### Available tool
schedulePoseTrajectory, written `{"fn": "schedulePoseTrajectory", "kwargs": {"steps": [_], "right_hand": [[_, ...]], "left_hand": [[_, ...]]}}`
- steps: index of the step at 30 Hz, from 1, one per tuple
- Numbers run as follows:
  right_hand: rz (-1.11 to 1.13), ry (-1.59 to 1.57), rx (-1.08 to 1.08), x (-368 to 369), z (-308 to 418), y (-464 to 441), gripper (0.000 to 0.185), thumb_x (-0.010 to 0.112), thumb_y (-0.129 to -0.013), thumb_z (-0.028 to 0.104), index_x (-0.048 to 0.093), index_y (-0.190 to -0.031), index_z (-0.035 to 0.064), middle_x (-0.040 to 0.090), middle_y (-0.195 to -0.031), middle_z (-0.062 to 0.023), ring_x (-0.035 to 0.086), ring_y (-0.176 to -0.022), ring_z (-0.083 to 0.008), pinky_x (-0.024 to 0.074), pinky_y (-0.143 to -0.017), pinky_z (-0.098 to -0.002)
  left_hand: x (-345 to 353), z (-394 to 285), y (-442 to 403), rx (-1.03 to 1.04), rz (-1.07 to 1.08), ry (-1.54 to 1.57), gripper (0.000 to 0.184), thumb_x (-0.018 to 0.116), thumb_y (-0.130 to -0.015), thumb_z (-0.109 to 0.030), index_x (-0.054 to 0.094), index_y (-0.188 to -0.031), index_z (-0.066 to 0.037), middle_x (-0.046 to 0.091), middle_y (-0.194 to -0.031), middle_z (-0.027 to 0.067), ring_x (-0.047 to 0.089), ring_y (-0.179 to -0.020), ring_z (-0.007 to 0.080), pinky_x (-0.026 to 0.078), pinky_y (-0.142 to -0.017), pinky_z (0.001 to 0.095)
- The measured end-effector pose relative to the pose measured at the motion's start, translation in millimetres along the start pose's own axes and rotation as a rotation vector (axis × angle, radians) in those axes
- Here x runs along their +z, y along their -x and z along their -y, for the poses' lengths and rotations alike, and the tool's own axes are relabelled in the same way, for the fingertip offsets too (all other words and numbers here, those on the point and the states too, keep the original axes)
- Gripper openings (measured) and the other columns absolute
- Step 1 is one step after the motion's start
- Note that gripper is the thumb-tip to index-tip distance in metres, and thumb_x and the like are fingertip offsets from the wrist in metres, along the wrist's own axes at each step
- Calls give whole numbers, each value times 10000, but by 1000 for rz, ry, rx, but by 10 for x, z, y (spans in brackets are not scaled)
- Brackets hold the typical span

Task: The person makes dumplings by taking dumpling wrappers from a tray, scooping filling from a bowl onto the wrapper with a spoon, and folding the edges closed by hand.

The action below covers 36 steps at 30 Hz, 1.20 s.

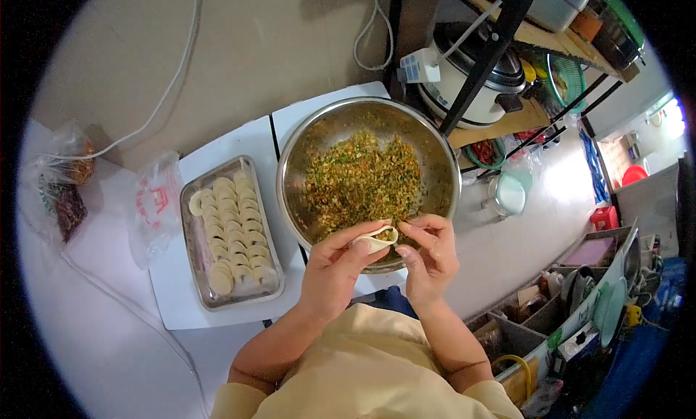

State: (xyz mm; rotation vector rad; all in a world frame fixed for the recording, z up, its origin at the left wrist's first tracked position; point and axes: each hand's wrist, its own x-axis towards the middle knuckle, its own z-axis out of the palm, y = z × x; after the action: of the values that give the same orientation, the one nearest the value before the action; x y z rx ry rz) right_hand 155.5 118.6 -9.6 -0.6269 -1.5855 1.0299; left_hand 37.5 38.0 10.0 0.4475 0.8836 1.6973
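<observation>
Pale folded dough wrapper (pixel 378 239) above near rim of round steel bowl (pixel 292 180), long axis crosswise. Left hand (pixel 335 263) pinching it; right hand (pixel 431 258) half-curled at open end, grip unclear.

At the near rim of the steel bowl (pixel 439 176), the left hand (pixel 331 265) and right hand (pixel 433 263) pinch a dumpling wrapper (pixel 373 241) around chopped filling (pixel 388 235). Left of the bowl, a metal tray (pixel 245 299) holds overlapping dough rounds (pixel 233 227); right of the bowl's far rim stands a rice cooker (pixel 464 104).
</observation>
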Motion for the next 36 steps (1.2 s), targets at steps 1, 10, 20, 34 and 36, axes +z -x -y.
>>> {"fn": "schedulePoseTrajectory", "kwargs": {"steps": [1,10,20,34,36], "right_hand": [[27,0,-25,-8,-7,5,273,722,-712,27,676,-981,40,550,-977,-124,545,-842,-234,451,-727,-299],[104,110,-130,-72,41,-27,213,710,-718,26,675,-928,22,567,-964,-119,559,-817,-236,470,-677,-301],[-58,-331,278,17,0,-26,180,686,-725,-10,675,-903,7,532,-964,-90,514,-906,-179,414,-781,-272],[29,-33,8,-85,-88,-90,115,629,-779,-15,669,-887,-19,615,-843,-107,562,-765,-182,445,-681,-276],[26,-111,141,-86,8,-110,77,637,-767,-20,656,-842,-15,621,-852,-108,573,-755,-193,446,-662,-273]], "left_hand": [[7,-7,4,0,1,-1,307,491,-936,-67,519,-1222,40,548,-1214,150,547,-1097,193,462,-977,343],[102,-11,19,-2,47,-30,298,484,-939,-66,523,-1215,41,555,-1203,159,555,-1088,202,469,-968,352],[92,22,-5,40,25,-63,241,501,-930,-92,558,-1124,39,546,-1202,189,545,-1120,259,444,-995,416],[138,98,-35,-7,-58,-9,224,500,-935,-99,568,-1110,25,562,-1174,162,562,-1091,221,470,-973,353],[140,88,-37,44,-61,-41,220,501,-934,-92,570,-1113,15,565,-1169,159,567,-1083,223,473,-968,359]]}}
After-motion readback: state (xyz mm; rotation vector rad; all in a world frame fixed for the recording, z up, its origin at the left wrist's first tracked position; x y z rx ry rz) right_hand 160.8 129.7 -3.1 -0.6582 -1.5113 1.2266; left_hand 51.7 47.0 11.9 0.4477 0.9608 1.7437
